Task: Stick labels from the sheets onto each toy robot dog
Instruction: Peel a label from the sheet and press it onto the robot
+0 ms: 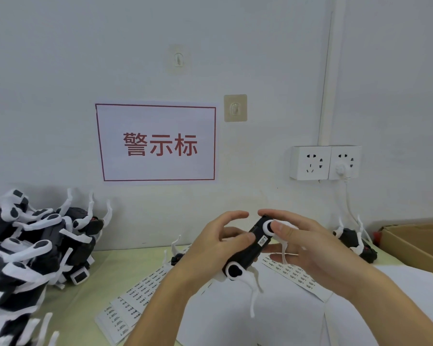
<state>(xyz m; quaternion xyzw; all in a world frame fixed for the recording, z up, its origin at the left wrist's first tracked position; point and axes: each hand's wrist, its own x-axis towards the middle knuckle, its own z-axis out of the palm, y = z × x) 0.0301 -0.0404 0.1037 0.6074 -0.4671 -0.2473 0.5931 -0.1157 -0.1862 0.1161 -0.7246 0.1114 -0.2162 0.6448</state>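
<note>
I hold a black toy robot dog (251, 248) with white legs in the air above the table, belly side turned toward me. My left hand (210, 248) grips its body, the thumb pressing beside a small white label (263, 240) on the black shell. My right hand (308, 243) grips the far end, thumb on a white hip joint. Label sheets lie below: one strip (135, 293) at the left, another strip (293, 273) under my right hand.
A heap of black-and-white robot dogs (33, 243) fills the left side. One dog (355, 239) lies at the right by a cardboard box (415, 242). Another dog (176, 257) sits behind my left hand. White paper (235, 318) covers the near table. Wall sockets (325, 162) hang above.
</note>
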